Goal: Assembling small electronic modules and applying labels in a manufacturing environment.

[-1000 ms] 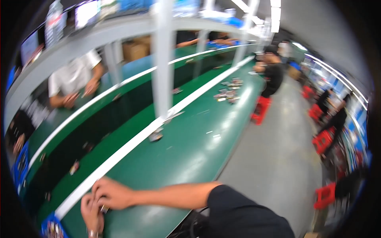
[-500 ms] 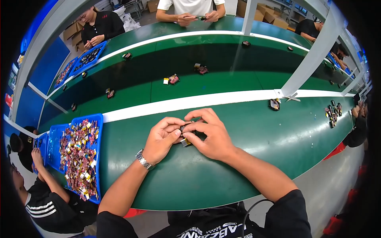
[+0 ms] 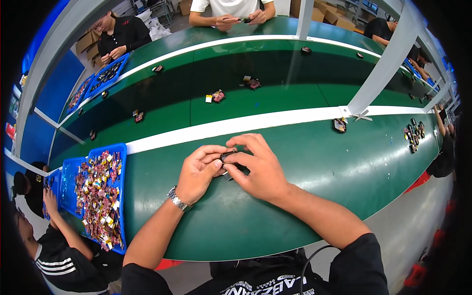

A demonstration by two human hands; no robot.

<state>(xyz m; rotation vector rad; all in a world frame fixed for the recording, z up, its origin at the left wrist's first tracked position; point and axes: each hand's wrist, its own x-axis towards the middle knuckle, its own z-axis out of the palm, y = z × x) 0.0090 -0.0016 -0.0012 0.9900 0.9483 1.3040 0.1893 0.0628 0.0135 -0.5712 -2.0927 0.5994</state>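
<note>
Close together above the green tabletop (image 3: 216, 221), my two hands hold one small black electronic part (image 3: 227, 156). My left hand (image 3: 195, 172), with a metal watch (image 3: 178, 198) on its wrist, pinches the part's left side between thumb and fingers. From the other side, my right hand (image 3: 260, 169) has its thumb and index finger closed on it, the other fingers arched above. A small pale piece (image 3: 227, 175) shows under the right thumb. Much of the part is hidden by my fingers.
To my left, a blue tray (image 3: 123, 196) is heaped with small red, yellow and white parts. A black part (image 3: 339, 125) lies by the post foot; a pile of parts (image 3: 414, 135) is farther right. Beyond the white rail, a green belt (image 3: 167, 108) carries scattered parts. Co-workers sit around.
My right thumb and index finger have shifted slightly over the part, and less of its pale, yellowish piece shows. The belt's parts have moved a little to the right.
</note>
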